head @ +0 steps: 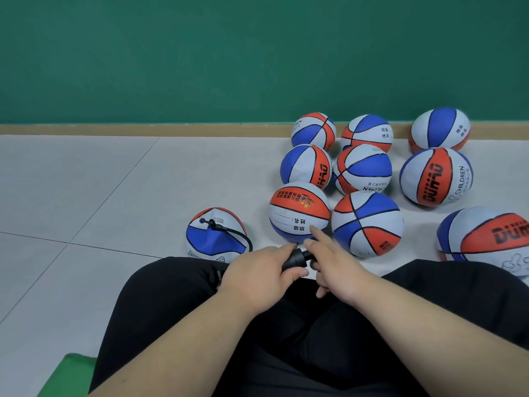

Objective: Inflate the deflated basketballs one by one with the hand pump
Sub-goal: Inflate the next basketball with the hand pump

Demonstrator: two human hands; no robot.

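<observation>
At the bottom left corner, a bright green seat edge meets the pale grey tiled floor, which is smooth with thin dark joints. Further right, one deflated basketball lies just beyond the left knee of the black trousers. Its blue, white and orange panels are caved in and creased, and a thin black hose curves across it to a needle in its top. The left hand has its fingers curled round the matte black barrel of the single hand pump, above the lap. The right hand sits at the pump's far end, index finger straight and the others bent; whether it grasps the handle cannot be told. Beyond and to the right, nine round basketballs in the same three colours cluster on the floor, the furthest three against the tan skirting under a green wall.
</observation>
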